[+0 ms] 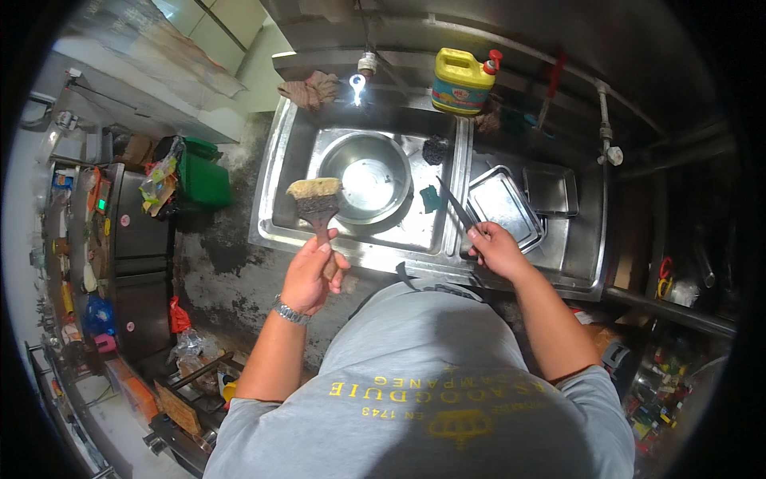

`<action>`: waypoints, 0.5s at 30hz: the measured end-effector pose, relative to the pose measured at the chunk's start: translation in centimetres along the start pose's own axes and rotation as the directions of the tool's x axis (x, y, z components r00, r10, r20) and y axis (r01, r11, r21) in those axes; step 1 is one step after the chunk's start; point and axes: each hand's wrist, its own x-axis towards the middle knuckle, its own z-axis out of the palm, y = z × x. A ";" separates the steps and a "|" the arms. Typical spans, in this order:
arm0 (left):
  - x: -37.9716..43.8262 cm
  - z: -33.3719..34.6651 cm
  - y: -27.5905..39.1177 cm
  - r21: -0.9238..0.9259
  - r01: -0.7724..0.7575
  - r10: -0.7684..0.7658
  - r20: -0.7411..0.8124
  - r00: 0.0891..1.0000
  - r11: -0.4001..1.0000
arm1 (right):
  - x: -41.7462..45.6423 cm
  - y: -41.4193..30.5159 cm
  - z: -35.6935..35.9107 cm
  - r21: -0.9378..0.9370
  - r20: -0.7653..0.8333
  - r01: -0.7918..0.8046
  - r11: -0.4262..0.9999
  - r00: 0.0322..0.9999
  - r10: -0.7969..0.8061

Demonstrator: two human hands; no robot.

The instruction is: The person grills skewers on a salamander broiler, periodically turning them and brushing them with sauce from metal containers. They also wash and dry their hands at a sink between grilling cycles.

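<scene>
My left hand (313, 269) grips the wooden handle of a wide flat brush (317, 203), its dark bristles pale yellow at the tips, held up over the near left edge of the left sink basin (293, 129). In my right hand (495, 248) is a long, thin, dark tool (456, 205), perhaps a knife; it points away from me over the divider between the basins. A round metal bowl (366, 178) with what looks like water stands in the left basin. Beside it lie a green scouring pad (429, 199) and a dark scrubber (435, 149).
Rectangular metal trays (505, 206) rest in the right basin. Behind the basins are a lit tap (358, 81), a crumpled cloth (309, 90) and a yellow jug (462, 82) with a red pump. A green bin (203, 173) stands on the floor at the left, by a steel cabinet (143, 239).
</scene>
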 end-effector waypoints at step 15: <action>0.7 -6.1 -1.7 -0.250 0.225 -0.227 0.022 0.974 0.942 | 6.5 5.8 1.7 -0.162 0.171 -0.355 0.921 0.909 0.380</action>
